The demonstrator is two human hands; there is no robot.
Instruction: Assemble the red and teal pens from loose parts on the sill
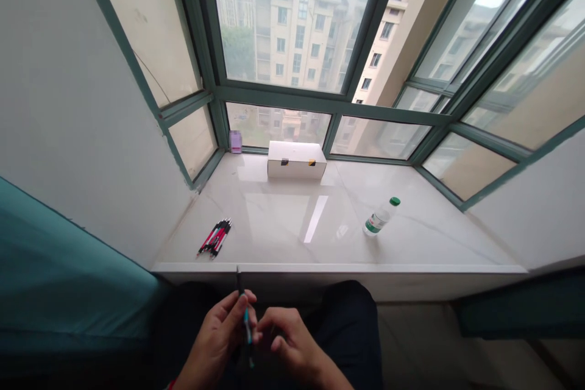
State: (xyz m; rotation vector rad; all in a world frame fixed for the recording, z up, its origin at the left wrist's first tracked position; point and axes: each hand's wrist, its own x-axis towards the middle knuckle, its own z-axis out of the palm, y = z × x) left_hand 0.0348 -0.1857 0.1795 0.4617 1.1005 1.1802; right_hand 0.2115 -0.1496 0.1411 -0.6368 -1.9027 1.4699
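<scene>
My left hand (223,332) is closed on a slim pen (240,283), black with a light-blue part, held nearly upright above my lap. Its pointed end reaches up to the front edge of the sill, and its lower end is blurred. Close beside it is my right hand (295,341), with fingers bent towards the pen and the thumb apart from the index finger. Whether its fingertips touch the pen, I cannot tell. A bunch of pens (214,237), black with red, white and some blue, lies on the left of the white sill.
On the glossy white windowsill (274,250), a white box (296,161) stands at the back by the glass. A clear bottle (381,217) with a green cap is on the right. A small purple packet (236,141) leans in the back left corner. A teal curtain (68,274) hangs at left.
</scene>
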